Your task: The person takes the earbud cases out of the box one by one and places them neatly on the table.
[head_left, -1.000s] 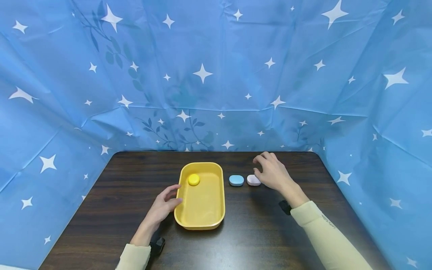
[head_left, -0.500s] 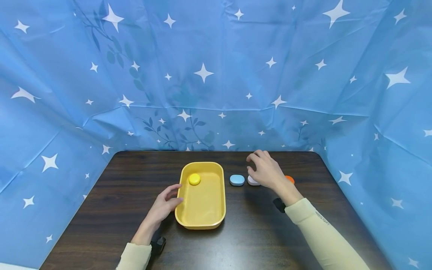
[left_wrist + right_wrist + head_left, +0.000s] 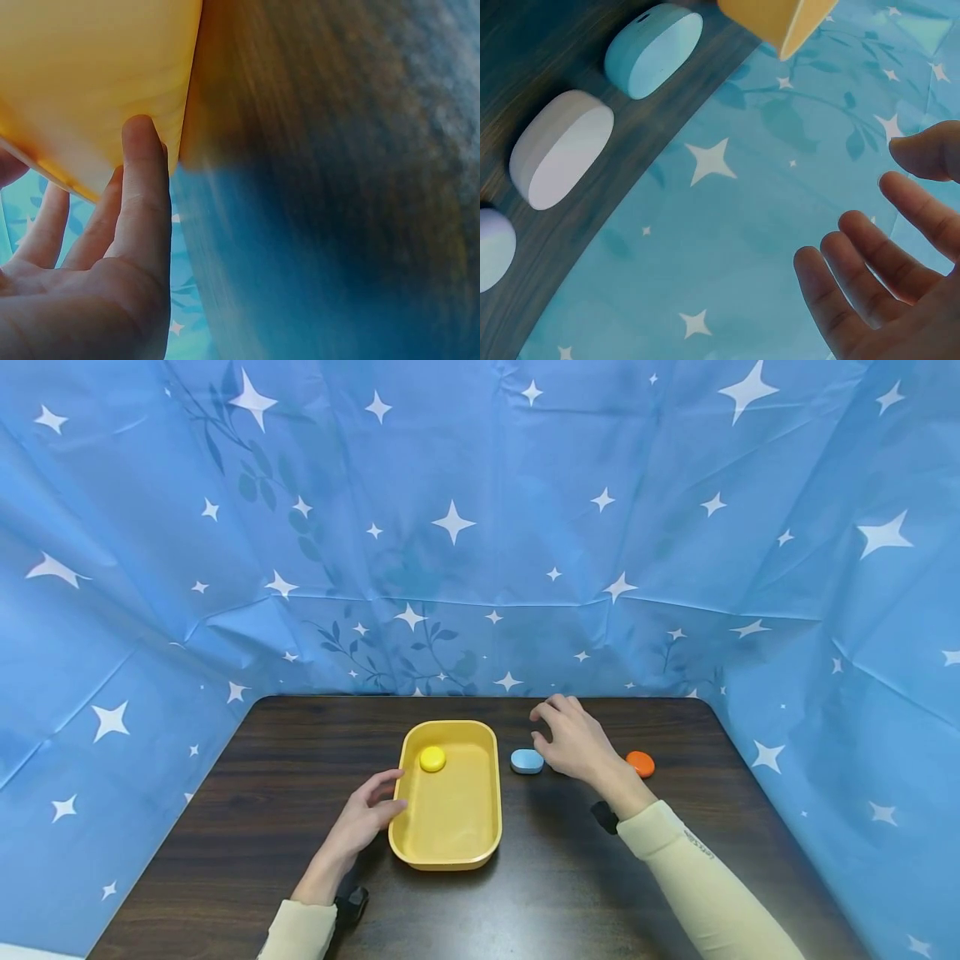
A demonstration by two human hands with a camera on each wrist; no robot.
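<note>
My left hand point(image 3: 358, 822) is at the left side of a yellow tray point(image 3: 444, 865), fingertips and thumb right at its rim. In the left wrist view a fairly straight digit point(image 3: 144, 187) lies up against the tray wall point(image 3: 97, 67). A round yellow piece point(image 3: 432, 759) sits inside the tray, near its back left. My right hand point(image 3: 576, 745) holds nothing, its fingers loosely bent and spread, just right of a light-blue oval case point(image 3: 527, 762). A white oval case point(image 3: 562, 150) shows in the right wrist view; the hand hides it in the head view.
An orange round piece point(image 3: 641, 764) lies on the dark wooden table point(image 3: 555, 893), beyond the right wrist. Another pale rounded piece point(image 3: 493, 251) is at the right wrist view's left edge. A blue star-patterned cloth point(image 3: 480, 552) hangs behind the table.
My right hand has moved left, from over the white case toward the light-blue one, uncovering the orange piece and covering the white case in the head view. The left hand and tray stay put.
</note>
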